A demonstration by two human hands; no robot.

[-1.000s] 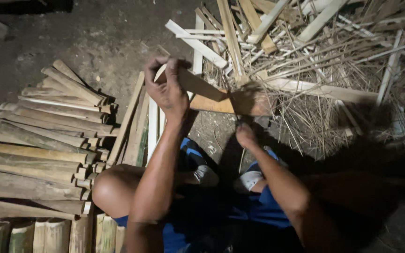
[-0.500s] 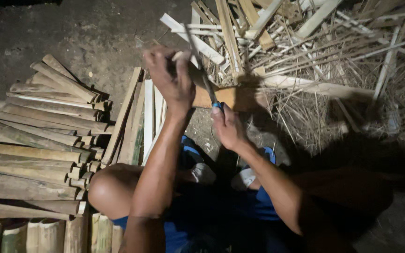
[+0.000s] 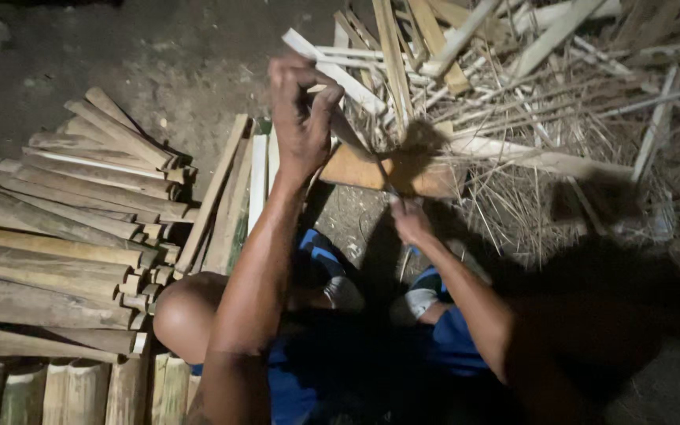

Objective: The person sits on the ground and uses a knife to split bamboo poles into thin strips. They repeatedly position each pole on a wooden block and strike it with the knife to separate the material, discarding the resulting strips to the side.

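Overhead, my left hand (image 3: 302,118) is fisted around a thin bamboo strip (image 3: 353,135), while my right hand (image 3: 409,222) grips its lower end near a flat wooden block (image 3: 356,169). Split bamboo slats (image 3: 64,236) lie stacked to my left; loose shavings (image 3: 545,126) lie beyond the block.

The split bamboo pieces (image 3: 64,228) stacked on one side are tan and yellow-brown with paler cut ends; a few at the lower edge show a greenish skin. The wooden block (image 3: 391,175) is orange-brown, crossed by a dark shadow. The loose slats (image 3: 403,55) above it are pale cream to straw yellow, and the thin shavings (image 3: 560,142) around them are dry beige. The ground (image 3: 159,55) is dark grey-brown, speckled with lighter bits. The shorts (image 3: 450,338) are bright blue. The sandals (image 3: 344,293) look grey-white with blue straps.
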